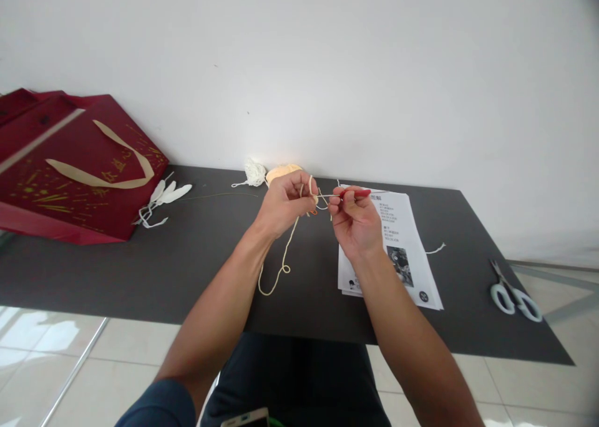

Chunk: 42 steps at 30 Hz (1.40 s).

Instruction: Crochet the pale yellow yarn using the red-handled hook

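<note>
My left hand [285, 203] is closed, with a cream yarn strand [281, 261] looped over its fingers and hanging down to the dark table [163, 271]. My right hand [354, 218] pinches a crochet hook with a red handle [358, 193], whose metal tip points left into the yarn loop between the two hands. Both hands hover above the table's middle. A cream yarn ball [282, 171] and a small white yarn ball [255, 172] lie just behind my left hand, by the wall.
A printed instruction sheet [402, 246] lies under my right wrist. White-handled scissors [512, 293] rest near the table's right edge. A dark red gift bag [70, 165] lies at the left, with white feather-like pieces [166, 196] beside it. A short white thread [436, 248] lies right of the sheet.
</note>
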Motion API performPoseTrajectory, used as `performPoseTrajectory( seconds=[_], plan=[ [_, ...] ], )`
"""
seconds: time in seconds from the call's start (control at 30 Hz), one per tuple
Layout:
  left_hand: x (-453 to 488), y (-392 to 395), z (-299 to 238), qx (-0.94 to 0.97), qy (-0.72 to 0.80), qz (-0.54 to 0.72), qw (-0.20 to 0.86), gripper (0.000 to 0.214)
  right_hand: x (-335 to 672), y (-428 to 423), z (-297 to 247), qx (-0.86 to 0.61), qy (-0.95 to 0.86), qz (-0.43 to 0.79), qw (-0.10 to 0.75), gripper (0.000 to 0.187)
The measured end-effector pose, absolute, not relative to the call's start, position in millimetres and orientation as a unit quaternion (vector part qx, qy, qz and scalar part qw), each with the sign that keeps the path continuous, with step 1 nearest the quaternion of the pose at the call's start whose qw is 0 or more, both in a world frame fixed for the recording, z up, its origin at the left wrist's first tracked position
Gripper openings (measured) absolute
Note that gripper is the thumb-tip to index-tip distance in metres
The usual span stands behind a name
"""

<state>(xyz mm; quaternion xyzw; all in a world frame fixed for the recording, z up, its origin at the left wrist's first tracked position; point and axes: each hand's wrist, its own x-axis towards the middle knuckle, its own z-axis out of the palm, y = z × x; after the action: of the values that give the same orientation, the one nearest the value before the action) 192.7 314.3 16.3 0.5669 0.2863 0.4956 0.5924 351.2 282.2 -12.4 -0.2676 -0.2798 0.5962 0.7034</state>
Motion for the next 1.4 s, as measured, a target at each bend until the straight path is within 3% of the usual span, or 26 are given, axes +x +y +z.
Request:
performPoseTrajectory(
  seconds=[0.3, 1.0, 1.23, 1.4],
  plan=[
    [198.0, 312.6, 18.8, 0.567, 0.29, 0.549, 0.541, 0.04, 346.1, 280.1, -1.9, -0.306, -0.271, 0.565, 0.717, 0.016],
    [204.6, 301.4, 20.9, 0.597, 0.335, 0.576, 0.447, 0.035, 344.3, 280.5, 0.5, -0.319, -0.228, 0.581, 0.713, 0.011],
    [203.0, 300.9, 23.2, 0.594, 0.345, 0.579, 0.439, 0.071, 347.4, 277.1, 1.5, -0.288, -0.283, 0.567, 0.717, 0.016],
    [203.4, 299.8, 24.4, 0.592, 0.352, 0.572, 0.446, 0.079, 351.4, 276.2, 1.1, -0.279, -0.373, 0.482, 0.742, 0.022]
  ],
)
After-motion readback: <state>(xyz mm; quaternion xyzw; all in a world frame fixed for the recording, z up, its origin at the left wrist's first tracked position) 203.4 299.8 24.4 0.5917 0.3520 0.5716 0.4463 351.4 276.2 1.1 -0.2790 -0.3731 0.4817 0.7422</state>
